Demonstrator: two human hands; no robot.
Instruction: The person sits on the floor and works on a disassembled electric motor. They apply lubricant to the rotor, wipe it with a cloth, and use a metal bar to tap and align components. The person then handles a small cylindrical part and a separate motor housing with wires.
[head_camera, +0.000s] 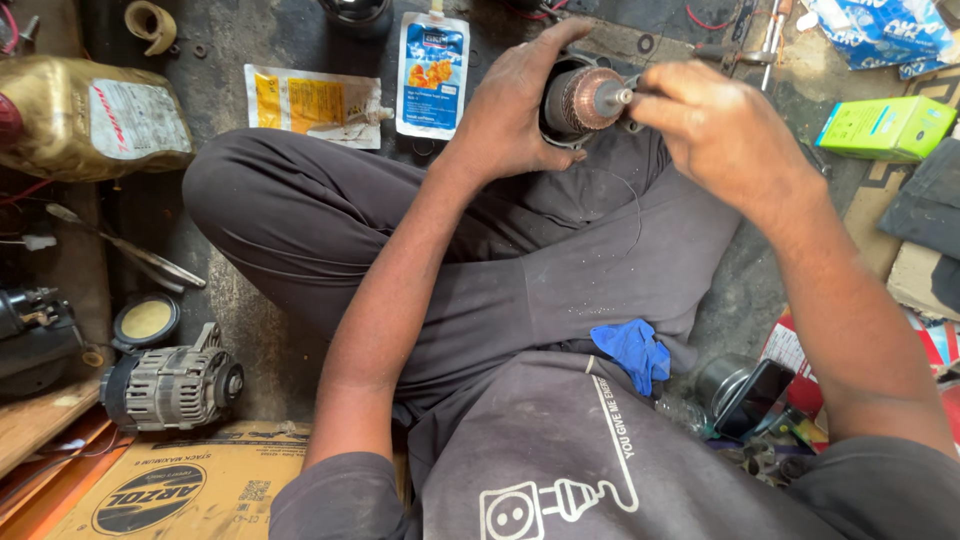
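Above the crossed legs, the left hand (510, 115) grips a dark round motor housing with copper-wound armature (580, 98) seated inside, while the right hand (715, 130) pinches its steel shaft tip, assembly apparently unfinished.

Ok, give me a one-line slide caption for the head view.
Seated cross-legged, a person steadies a motor armature with the left hand while the right hand works at its shaft end.
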